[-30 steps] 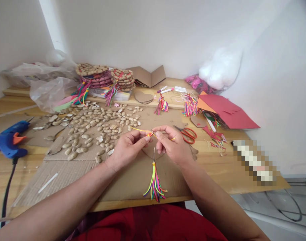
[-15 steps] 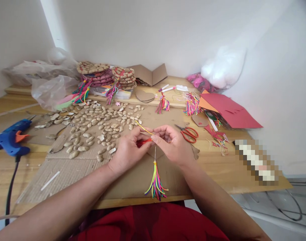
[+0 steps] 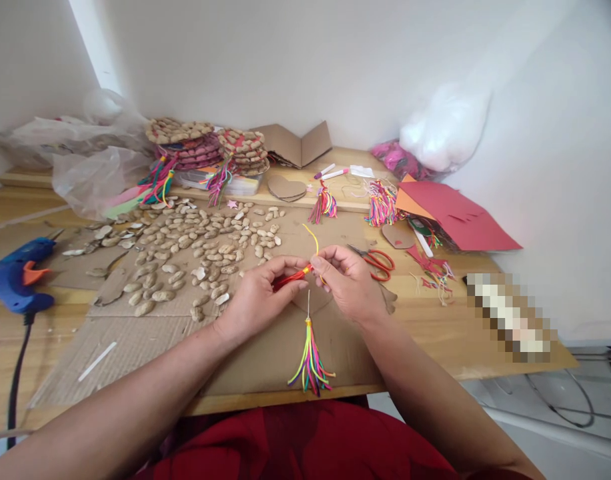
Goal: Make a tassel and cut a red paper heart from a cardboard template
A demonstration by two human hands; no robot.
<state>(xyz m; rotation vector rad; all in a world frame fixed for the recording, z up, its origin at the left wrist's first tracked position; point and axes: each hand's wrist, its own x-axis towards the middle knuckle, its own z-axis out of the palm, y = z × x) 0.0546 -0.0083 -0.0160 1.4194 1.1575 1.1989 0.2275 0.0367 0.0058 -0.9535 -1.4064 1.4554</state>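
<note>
Pinched in my left hand (image 3: 260, 297) is a bundle of red cords (image 3: 293, 277). A yellow cord (image 3: 311, 235) goes round the bundle's right end, and its free end sticks up above my fingers. My right hand (image 3: 346, 283) closes thumb and fingers on the yellow cord at that end, close to my left fingertips. Just below both hands, a multicoloured tassel (image 3: 311, 360) with a thin pale string at its top lies on the cardboard (image 3: 255, 373).
Peanuts (image 3: 178, 240) spread over the cardboard to the left. A blue glue gun (image 3: 23, 273) lies at the far left. Red-handled scissors (image 3: 380, 265) are right of my right hand, with red paper (image 3: 465, 217) beyond. Peanut-covered pieces (image 3: 185, 150) are stacked at the back.
The yellow cord's free end has swung from pointing up-left to standing above my right fingertips. More of the red bundle shows between my hands. The view has shifted slightly.
</note>
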